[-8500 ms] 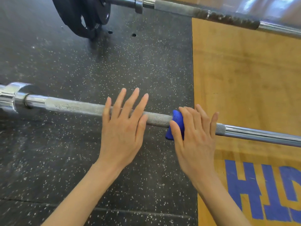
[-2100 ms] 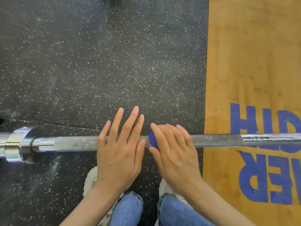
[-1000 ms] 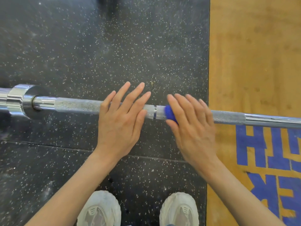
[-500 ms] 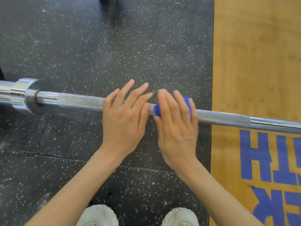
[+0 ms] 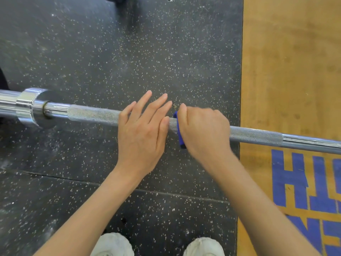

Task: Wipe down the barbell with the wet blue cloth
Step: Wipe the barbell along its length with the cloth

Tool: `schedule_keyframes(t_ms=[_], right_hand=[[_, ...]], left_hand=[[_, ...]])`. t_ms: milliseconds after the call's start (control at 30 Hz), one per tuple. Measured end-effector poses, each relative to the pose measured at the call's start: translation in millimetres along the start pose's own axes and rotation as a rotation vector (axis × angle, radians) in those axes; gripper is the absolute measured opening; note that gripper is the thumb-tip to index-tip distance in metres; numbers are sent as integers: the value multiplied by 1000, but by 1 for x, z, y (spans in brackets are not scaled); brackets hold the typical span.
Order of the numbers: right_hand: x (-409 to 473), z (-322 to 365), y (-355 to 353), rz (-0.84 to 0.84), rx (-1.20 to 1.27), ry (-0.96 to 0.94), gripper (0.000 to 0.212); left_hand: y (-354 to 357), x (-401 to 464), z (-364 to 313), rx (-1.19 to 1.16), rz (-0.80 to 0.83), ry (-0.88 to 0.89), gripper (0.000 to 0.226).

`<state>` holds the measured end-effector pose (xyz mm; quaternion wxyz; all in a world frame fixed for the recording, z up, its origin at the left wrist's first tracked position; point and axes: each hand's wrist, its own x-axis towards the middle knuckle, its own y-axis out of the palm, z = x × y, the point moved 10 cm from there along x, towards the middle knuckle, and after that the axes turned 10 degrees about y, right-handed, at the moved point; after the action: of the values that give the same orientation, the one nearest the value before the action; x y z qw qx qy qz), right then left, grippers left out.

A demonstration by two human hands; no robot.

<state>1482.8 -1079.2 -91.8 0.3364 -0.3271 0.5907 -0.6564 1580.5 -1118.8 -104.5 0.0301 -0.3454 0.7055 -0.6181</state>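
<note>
We see a long silver steel barbell (image 5: 92, 114) lying across a black rubber floor mat flecked with white (image 5: 129, 52), its right stretch reaching over a yellow-brown wooden platform painted with blue letters (image 5: 287, 71). Our left hand (image 5: 142, 130) lies flat on the knurled shaft, fingers straight and slightly spread, palm pressing down just left of the cloth. Our right hand (image 5: 203, 130) curls over the shaft with fingers wrapped around the wet blue cloth (image 5: 180, 133), clamping it against the bar; only a narrow blue edge shows at the thumb side, so we cannot tell how far the cloth wraps underneath. The two hands sit just beside each other. A shiny chrome collar and sleeve (image 5: 27, 106) close off the bar's left end. At the bottom edge, the toes of two white sneakers (image 5: 114, 244) stand on the mat.
</note>
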Motion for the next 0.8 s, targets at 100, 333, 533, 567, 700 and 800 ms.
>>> schedule_keyframes(t_ms=[100, 333, 533, 567, 700, 800], right_hand=[[-49, -12, 0, -143, 93, 66, 35], [-9, 4, -6, -24, 16, 30, 16], [-49, -18, -1, -66, 138, 100, 44], [-32, -15, 1, 31, 110, 144, 45], [-30, -2, 11, 230, 58, 93, 44], [-76, -20, -1, -23, 179, 122, 39]], left_hand=[[-1, -4, -1, 14, 0, -8, 52], [-2, -11, -3, -15, 9, -33, 52], [-5, -21, -8, -12, 40, -45, 52], [-6, -23, -8, -17, 45, -49, 50], [-10, -31, -9, -12, 75, -74, 51], [-13, -37, -15, -17, 125, -85, 53]])
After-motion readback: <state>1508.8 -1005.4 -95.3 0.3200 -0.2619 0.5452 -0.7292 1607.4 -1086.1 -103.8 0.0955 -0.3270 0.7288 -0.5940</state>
